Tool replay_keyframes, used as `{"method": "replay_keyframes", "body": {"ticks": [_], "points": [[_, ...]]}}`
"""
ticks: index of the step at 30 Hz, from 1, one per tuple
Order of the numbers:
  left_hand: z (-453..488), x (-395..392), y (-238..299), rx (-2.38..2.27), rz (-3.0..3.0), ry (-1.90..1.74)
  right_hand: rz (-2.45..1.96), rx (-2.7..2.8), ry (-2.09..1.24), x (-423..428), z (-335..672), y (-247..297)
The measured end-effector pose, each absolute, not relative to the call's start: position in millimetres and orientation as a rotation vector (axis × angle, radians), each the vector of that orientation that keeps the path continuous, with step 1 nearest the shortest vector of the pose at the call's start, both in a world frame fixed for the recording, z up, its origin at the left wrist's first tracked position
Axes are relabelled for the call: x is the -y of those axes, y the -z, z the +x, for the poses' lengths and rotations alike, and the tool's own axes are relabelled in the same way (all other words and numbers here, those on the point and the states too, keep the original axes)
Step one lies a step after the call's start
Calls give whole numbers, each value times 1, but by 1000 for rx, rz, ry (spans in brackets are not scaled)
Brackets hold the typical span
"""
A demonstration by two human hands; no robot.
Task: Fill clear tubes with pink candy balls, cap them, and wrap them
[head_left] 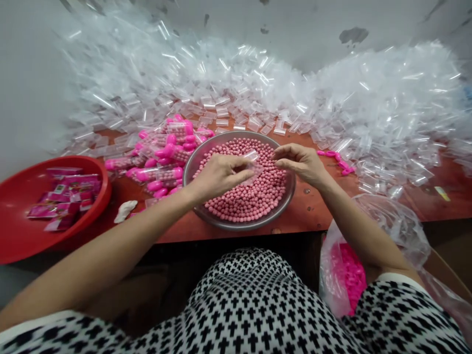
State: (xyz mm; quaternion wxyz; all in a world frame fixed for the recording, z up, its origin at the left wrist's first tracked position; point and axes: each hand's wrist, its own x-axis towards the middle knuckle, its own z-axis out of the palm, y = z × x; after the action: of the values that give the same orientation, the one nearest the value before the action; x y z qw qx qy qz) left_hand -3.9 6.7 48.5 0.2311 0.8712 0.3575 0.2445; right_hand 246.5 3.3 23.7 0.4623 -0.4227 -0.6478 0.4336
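A metal bowl [195,164] heaped with small pink candy balls [254,196] sits on the reddish table in front of me. My left hand [216,174] is over the bowl, fingers closed on a small clear plastic tube [251,157] that lies just above the balls. My right hand [300,162] hovers at the bowl's right rim with its fingertips pinched together near the tube's end; what it pinches is too small to make out. Filled tubes with pink caps [165,152] are piled left of the bowl.
A large heap of empty clear tubes [258,88] runs along the back and right of the table. A red basin [22,236] with pink packets stands at the left. A plastic bag of pink caps [348,275] hangs by my right knee. Loose pink caps [341,162] lie right of the bowl.
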Motion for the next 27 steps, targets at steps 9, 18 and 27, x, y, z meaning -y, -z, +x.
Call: {"method": "replay_keyframes", "body": {"ticks": [9, 18, 27], "points": [[37, 1, -14, -769, 2931, 332, -1198, 1360, -903, -4, 277, -12], [41, -15, -7, -784, 1865, -524, -1643, 1764, -506, 0, 338, 32], [27, -3, -8, -720, 1163, -656, -1879, 2572, -181, -25, 316, 48]]}}
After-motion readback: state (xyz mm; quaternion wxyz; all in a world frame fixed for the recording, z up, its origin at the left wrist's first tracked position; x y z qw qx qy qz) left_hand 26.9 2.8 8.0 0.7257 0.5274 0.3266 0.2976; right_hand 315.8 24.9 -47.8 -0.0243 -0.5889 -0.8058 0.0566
